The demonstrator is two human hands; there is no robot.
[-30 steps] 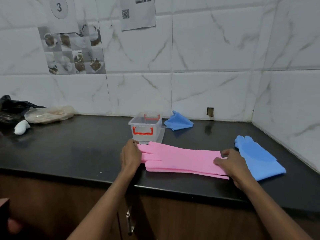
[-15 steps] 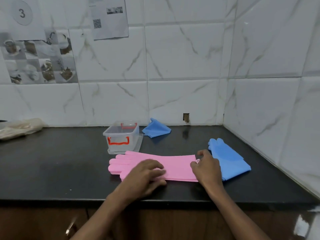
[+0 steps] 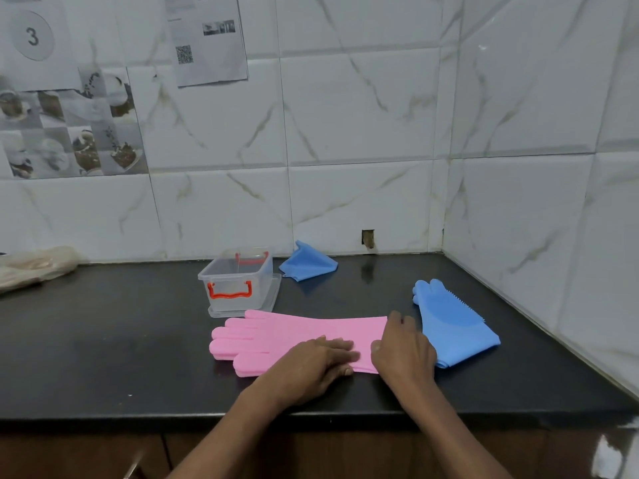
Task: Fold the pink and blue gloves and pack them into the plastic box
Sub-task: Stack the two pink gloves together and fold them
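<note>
Nearest you, your left hand [image 3: 316, 361] lies flat, fingers spread, on the pink gloves [image 3: 297, 335]. Your right hand [image 3: 403, 350] covers their cuff end at 3 o'clock; whether it pinches the cuff you can't tell. No fold yet. One blue glove [image 3: 449, 323] lies beyond at 2 o'clock, another [image 3: 307, 262] crumpled further back. The box [image 3: 238, 280] at 11 o'clock sits open and empty, so nearly everything remains.
</note>
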